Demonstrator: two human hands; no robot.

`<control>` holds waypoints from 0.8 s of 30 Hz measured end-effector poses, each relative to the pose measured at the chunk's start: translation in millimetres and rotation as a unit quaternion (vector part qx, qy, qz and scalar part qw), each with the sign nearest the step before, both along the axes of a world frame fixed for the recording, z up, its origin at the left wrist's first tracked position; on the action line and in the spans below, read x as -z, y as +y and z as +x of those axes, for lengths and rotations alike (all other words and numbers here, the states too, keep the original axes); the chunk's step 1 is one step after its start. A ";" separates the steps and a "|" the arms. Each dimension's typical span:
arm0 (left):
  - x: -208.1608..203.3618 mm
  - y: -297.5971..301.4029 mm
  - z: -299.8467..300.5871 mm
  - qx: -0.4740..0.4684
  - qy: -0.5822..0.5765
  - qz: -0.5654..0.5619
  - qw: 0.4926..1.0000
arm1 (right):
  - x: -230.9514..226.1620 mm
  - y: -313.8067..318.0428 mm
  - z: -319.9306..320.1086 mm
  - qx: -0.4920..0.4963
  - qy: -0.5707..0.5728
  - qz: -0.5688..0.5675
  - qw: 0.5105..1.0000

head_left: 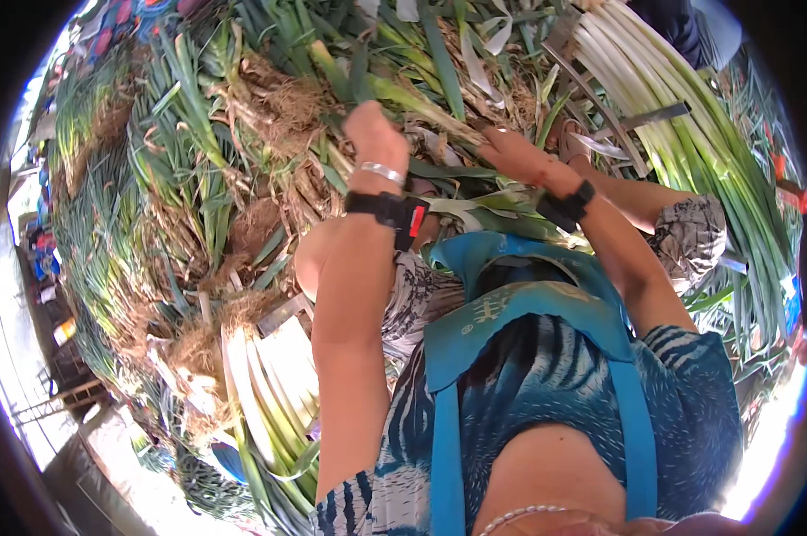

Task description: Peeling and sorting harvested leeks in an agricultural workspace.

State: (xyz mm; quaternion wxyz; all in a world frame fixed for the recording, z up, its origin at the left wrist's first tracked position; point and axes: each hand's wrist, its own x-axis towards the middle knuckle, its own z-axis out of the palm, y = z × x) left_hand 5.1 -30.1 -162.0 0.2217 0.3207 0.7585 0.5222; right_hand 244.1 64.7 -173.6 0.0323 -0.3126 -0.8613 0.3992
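Note:
A leek (pixel 426 109) with a pale, partly peeled stalk slants between my two hands. Its lower end meets the closed fingers of my right hand (pixel 515 156); part of the grip is hidden. Farther left, my left hand (pixel 375 134) is closed in a fist, and a dark green leek leaf (pixel 360 73) sticks up from it. Uncleaned leeks (pixel 274 98) with brown, tangled roots lie just left of my left hand. Loose peeled leaves (pixel 502 214) spread below the hands, near my lap.
On the right, stripped white-and-green leeks (pixel 654 98) are stacked in a metal rack (pixel 600 103). Another bundle of pale leeks (pixel 274 375) lies at lower left beside a metal plate. A large heap of unpeeled leeks (pixel 109 223) fills the left side. My blue apron (pixel 529 313) covers my front.

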 end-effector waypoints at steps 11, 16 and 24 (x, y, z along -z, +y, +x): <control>14.6 19.2 105.2 0.074 -0.649 0.023 0.756 | -173.8 -68.5 169.0 0.051 -0.126 -0.072 0.988; -58.9 33.5 183.7 0.186 -0.716 0.048 0.671 | -215.0 -80.2 277.1 0.242 -0.129 -0.096 0.957; -116.4 77.9 214.0 0.300 -0.603 0.119 0.730 | -187.4 -99.0 314.8 0.315 -0.084 -0.012 0.945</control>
